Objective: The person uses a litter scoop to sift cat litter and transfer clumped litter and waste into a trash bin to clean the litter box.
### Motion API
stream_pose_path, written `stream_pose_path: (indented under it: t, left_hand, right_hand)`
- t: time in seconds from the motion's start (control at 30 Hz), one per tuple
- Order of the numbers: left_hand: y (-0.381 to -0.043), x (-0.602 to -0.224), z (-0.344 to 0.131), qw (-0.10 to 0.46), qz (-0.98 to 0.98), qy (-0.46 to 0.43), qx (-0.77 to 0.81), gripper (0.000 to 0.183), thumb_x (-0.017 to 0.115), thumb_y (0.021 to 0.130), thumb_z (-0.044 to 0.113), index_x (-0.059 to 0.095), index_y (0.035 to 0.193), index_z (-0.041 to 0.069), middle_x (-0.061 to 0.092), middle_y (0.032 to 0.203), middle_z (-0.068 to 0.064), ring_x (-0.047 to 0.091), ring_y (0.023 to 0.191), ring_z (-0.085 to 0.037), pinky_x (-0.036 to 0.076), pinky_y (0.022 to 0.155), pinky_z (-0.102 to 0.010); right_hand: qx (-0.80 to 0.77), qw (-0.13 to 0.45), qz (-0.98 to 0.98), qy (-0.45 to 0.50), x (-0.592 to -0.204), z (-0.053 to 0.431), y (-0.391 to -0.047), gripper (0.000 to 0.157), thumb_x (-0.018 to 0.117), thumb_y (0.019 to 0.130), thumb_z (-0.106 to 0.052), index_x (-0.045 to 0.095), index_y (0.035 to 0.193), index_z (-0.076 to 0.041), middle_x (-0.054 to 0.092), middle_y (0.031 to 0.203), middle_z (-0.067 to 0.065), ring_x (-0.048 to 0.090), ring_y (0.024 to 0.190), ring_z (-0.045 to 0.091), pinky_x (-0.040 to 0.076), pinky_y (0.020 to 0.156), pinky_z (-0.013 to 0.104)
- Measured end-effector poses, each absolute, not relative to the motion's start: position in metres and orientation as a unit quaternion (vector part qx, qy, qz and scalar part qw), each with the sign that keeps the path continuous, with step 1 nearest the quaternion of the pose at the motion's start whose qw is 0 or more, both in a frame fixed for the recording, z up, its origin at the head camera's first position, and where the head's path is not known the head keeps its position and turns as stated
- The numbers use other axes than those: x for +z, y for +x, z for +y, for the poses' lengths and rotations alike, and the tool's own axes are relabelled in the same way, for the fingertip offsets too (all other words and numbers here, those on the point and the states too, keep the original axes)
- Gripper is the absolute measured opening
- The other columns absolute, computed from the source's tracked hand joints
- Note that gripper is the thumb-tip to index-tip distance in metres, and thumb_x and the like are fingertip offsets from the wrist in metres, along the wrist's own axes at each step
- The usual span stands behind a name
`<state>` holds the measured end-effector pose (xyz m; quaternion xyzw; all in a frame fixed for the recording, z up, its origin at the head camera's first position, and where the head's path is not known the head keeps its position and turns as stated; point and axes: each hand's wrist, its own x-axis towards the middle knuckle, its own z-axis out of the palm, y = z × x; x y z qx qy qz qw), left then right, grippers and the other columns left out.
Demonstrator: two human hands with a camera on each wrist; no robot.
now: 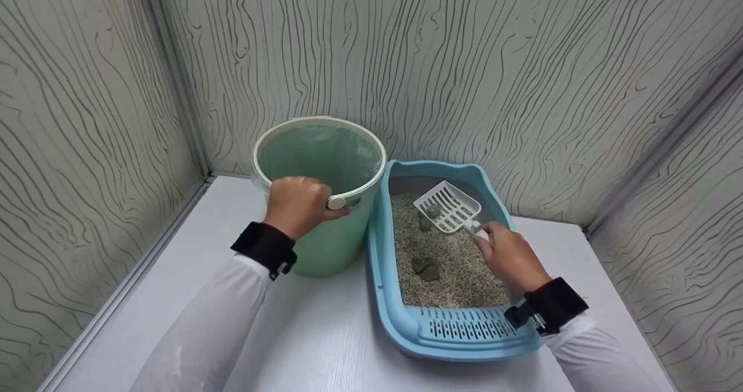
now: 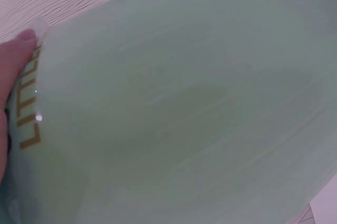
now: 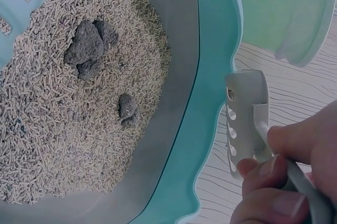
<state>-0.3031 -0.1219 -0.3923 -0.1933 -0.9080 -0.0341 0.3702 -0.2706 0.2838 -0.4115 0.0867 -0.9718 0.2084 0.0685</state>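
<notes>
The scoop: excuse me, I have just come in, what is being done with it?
A person's right hand holds the white scoop over the blue litter box, with a gray lump in it. The left hand grips the green bin near its top. More lumps lie on the litter.

Bin [image 1: 328, 247] is showing smooth plastic with a soft sheen, its bag [image 1: 319, 135] looking like thin, shiny film, while litter box [image 1: 380, 270] and scoop [image 3: 247, 121] are reading as smooth plastic. Litter [image 1: 461, 270] is looking rough and grainy, clumps [image 3: 87, 45] matt and coarse. Table [image 1: 302, 334] is giving off a slight gloss, wall [image 1: 406, 61] is showing a wood-grain pattern, sleeves [image 1: 200, 322] are appearing as thin cloth, wrist straps [image 1: 264, 245] as matt fabric.
</notes>
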Motion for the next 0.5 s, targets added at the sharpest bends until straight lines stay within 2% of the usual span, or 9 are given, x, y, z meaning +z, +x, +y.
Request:
stream_pose_path:
  t: [0.23,0.5]
  left_hand:
    - [-0.3028,-0.3921,-0.122,0.37,-0.909,-0.192,-0.029,0.075,0.078,0.077,0.074,0.03,0.054,0.021,0.024,0.055,0.007,0.023,0.052,-0.014,0.015,0.046,-0.033]
    - [-0.3041,-0.3938,-0.1225,0.396,-0.897,-0.197,-0.015,0.077,0.079,0.074,0.075,0.028,0.054,0.022,0.022,0.056,0.008,0.02,0.052,-0.013,0.014,0.046,-0.032]
  right_hand:
    - [0.21,0.066,-0.972,0.086,-0.4122,0.2834,-0.2706,0.031,0.058,0.106,-0.022,0.06,0.126,0.002,0.07,0.11,0.024,0.064,0.076,0.021,0.054,0.08,0.05]
    - [0.205,0.058,-0.973,0.083,-0.4113,0.2832,-0.2699,0.035,0.057,0.107,-0.023,0.057,0.131,0.002,0.069,0.114,0.025,0.061,0.071,0.018,0.052,0.081,0.05]
